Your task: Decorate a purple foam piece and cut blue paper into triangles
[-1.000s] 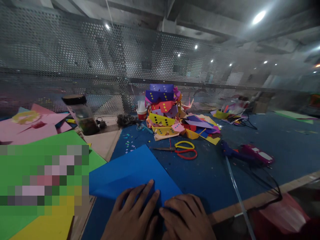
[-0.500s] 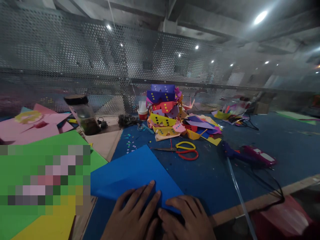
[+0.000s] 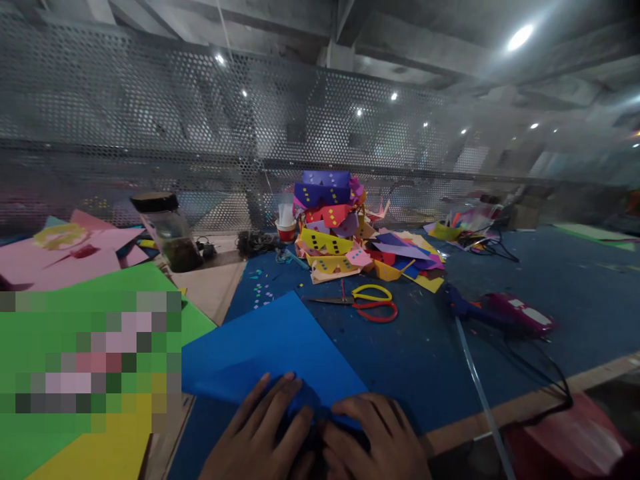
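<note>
A folded blue paper sheet lies on the dark blue table mat right in front of me. My left hand rests flat on the sheet's near edge with its fingers stretched out. My right hand lies beside it, palm down, fingertips pressing the sheet's near right edge. The two hands almost touch.
Scissors with yellow and red handles lie beyond the sheet. A pile of coloured folded paper stands further back. A glue gun with a cord lies at the right. Green and yellow sheets and a jar are at the left.
My left hand has slid a little back toward me along the sheet. The right hand stays in about the same place. The view has tilted slightly.
</note>
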### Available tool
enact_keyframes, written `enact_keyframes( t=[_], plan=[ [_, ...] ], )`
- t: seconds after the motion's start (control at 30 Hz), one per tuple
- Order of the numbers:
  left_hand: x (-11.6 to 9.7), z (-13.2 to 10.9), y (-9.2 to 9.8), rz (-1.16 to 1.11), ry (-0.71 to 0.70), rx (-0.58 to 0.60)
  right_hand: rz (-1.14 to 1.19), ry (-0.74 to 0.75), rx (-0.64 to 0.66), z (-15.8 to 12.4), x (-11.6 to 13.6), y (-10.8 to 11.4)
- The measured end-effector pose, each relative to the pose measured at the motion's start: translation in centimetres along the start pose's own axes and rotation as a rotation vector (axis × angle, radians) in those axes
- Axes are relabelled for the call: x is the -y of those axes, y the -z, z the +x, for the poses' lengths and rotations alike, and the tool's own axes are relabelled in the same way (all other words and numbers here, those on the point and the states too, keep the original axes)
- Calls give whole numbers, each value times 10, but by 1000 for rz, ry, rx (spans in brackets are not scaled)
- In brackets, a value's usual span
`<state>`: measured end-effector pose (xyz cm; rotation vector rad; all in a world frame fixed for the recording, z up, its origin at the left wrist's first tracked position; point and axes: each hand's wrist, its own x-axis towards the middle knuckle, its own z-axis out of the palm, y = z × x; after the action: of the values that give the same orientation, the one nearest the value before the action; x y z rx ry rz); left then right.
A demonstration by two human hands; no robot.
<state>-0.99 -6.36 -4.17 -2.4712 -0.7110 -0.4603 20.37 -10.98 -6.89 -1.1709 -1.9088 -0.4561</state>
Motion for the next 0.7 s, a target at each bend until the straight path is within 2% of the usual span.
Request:
enact_keyframes(
  t=[0.3,0.4,0.47,0.53,0.7],
  plan=[
    [5,1,7,39,-40,-17,-148,79,45,-8,-5,-4],
    [-1,-4,-1,-21,14,-27,-180,100,84,-8,-5,-1],
    [-6,-7,-6,-80,124,-27,-188,105,100,-8,-4,-1],
    [-8,-9,-7,-88,141,-36,-194,108,78,-9,-2,-2],
    [-5,-14,-1,-15,30,-20,-234,150,60,-14,-2,-9]
  ],
)
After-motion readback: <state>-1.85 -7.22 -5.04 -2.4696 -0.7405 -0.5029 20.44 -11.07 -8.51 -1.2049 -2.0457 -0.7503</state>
